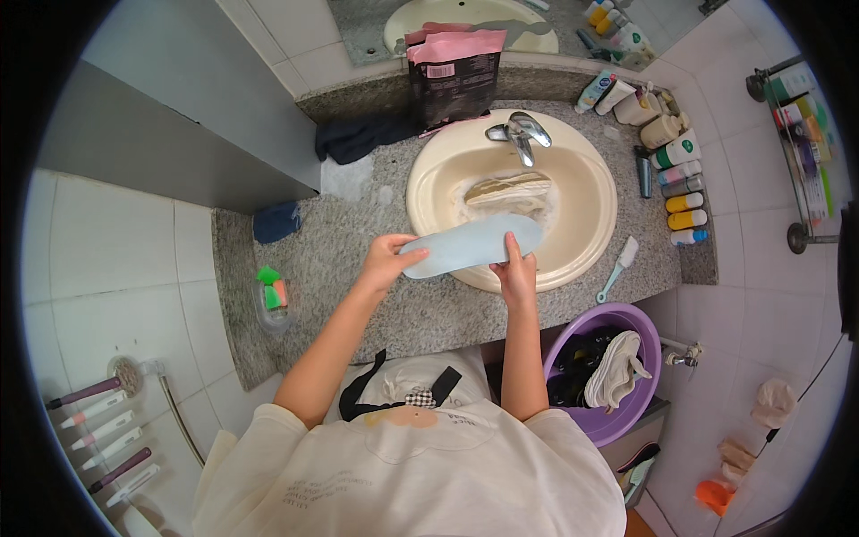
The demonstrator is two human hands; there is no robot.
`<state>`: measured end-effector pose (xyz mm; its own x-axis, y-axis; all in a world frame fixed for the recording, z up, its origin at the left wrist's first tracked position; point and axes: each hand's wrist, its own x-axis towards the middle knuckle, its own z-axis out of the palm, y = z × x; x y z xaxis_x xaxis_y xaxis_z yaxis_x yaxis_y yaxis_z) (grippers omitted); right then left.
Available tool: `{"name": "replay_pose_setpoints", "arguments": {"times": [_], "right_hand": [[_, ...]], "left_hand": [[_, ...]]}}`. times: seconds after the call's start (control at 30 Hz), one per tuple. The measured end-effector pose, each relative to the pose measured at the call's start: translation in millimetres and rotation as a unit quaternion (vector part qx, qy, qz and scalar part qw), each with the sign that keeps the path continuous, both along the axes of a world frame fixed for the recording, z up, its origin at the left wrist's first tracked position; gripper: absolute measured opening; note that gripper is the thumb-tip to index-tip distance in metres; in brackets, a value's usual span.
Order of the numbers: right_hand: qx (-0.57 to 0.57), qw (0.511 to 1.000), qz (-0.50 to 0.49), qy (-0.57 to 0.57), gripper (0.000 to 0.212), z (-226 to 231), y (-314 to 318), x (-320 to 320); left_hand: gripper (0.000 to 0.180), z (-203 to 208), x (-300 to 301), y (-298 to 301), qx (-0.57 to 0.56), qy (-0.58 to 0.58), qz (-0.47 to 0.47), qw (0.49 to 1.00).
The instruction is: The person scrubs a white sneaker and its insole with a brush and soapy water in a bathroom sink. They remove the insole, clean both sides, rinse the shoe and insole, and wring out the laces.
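Note:
A pale blue shoe insole (470, 245) is stretched level between my hands, over the near rim of the sink (573, 255). My left hand (391, 261) pinches one end, thumb on top. On the other end my right hand (516, 266) grips, its thumb laid across the upper face and the fingers mostly hidden beneath. Behind the insole, a beige and white shoe (510, 192) lies in soapy suds inside the cream basin, its near part partly covered from view. The chrome faucet (521, 136) stands at the sink's far edge.
A white-bristled brush (617, 268) lies right of the sink. Several bottles and tubes (676, 152) line the right wall. The purple tub (652, 358) below holds black and white items. A black and pink bag (455, 85), dark cloth (362, 136) and sponges (272, 288) sit on the granite counter (358, 215).

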<state>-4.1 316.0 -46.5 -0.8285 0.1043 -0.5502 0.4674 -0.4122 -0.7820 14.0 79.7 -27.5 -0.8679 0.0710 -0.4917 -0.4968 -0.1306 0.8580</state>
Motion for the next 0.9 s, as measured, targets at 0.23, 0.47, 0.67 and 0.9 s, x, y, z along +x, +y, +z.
{"name": "replay_pose_setpoints", "arguments": {"times": [0.23,0.47,0.67,0.9], "right_hand": [[0.044,0.999,0.028,0.014,0.040,-5,-17,-3],[0.015,0.999,0.037,0.037,0.039,12,-19,4],[-0.003,0.998,0.025,0.063,0.028,20,-6,17],[0.108,0.987,0.092,0.073,0.024,5,9,36]], "left_hand": [[0.038,2,21,-40,0.088,-0.048,0.057,0.993],[0.041,26,27,-55,0.148,-0.048,0.054,0.986],[0.046,27,37,-51,0.110,-0.016,-0.004,0.994],[0.038,1,43,-53,0.018,-0.076,-0.038,0.996]]}}
